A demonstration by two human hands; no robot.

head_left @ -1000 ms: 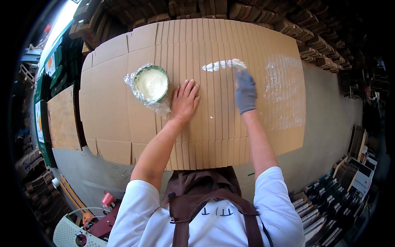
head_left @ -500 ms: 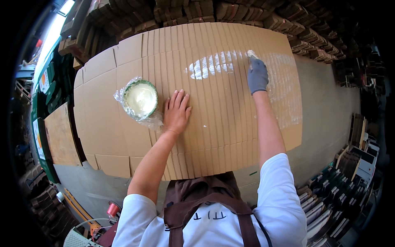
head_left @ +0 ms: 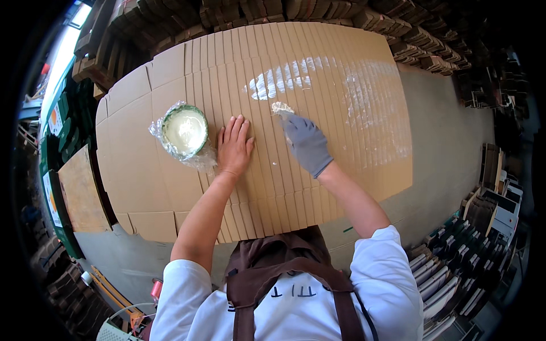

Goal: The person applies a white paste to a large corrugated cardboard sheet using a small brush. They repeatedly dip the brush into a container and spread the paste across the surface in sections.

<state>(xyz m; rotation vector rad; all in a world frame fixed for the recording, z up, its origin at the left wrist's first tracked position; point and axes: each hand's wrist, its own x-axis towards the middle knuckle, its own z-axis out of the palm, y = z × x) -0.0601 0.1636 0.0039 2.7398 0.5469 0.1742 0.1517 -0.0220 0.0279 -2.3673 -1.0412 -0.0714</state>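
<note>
My left hand [head_left: 235, 149] is bare and lies flat on a row of brown cardboard pieces [head_left: 250, 182] set edge to edge, its fingers stretched out. Just left of it stands a round tub of white paste [head_left: 185, 132], with a green rim and crumpled clear plastic film [head_left: 200, 160] around it. In a grey glove, my right hand [head_left: 307, 142] is closed round the handle of a brush [head_left: 282, 109], its tip thick with white. The brush is over the middle of the cardboard, below a wet white streak [head_left: 278, 80]; its contact there is unclear. A thinner white coat [head_left: 375, 108] covers the right end.
Stacked cardboard bundles [head_left: 318, 10] line the far side. A wooden board [head_left: 86, 190] and green crates [head_left: 62, 128] are at the left. Many folded panels [head_left: 449, 278] stand at the lower right, and a pinkish-red spool [head_left: 156, 288] sits at the lower left.
My right hand has swung left and nearer with the brush, from the right end of the white streak to the middle of the cardboard. My left hand stays flat on the cardboard.
</note>
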